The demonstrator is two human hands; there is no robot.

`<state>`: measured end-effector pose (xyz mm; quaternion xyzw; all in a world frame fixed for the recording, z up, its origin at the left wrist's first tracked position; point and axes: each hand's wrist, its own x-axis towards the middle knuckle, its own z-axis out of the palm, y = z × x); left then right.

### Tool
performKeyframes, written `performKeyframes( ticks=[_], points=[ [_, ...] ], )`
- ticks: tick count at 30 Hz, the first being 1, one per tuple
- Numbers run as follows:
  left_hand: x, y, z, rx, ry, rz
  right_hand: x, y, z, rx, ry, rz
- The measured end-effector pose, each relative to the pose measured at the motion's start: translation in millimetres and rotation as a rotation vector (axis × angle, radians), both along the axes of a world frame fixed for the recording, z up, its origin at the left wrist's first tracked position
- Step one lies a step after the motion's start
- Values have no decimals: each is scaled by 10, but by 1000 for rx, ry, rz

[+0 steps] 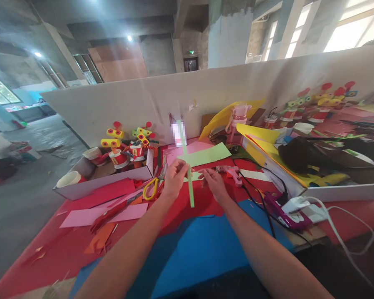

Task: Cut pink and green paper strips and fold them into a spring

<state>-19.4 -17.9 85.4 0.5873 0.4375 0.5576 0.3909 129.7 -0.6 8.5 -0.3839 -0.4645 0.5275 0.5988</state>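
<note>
A narrow light green paper strip (191, 193) stands lengthwise in front of me, pinched near its middle between the thumb and fingers of my left hand (175, 176). Just right of the strip is my right hand (213, 182), its fingers bent and slightly apart; I see nothing held in it. A wider light green paper sheet (210, 155) lies behind the hands. Close to my right hand rests a pink hot glue gun (234, 174). Yellow-handled scissors (151, 189) lie left of my left hand.
At left, a white box (104, 186) holds cup figures (118, 159) with yellow and green heads. A purple power strip (285, 212) with cables lies at right, beside another white box (339, 193). A pink bottle (239, 116) stands behind. Blue sheet (196, 249) covers the front.
</note>
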Motion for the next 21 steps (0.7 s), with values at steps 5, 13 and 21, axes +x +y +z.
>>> performKeyframes(
  ticks=[5,13,21],
  points=[
    [182,-217,-269,-330,-47,-127,45,-26,49,-126,94,143],
    [208,-342,-425,-489,-20,-377,62,32,-51,-110,-16,65],
    [245,-320,-496,-505,210,-352,15,-21,29,-12,-9,176]
  ],
)
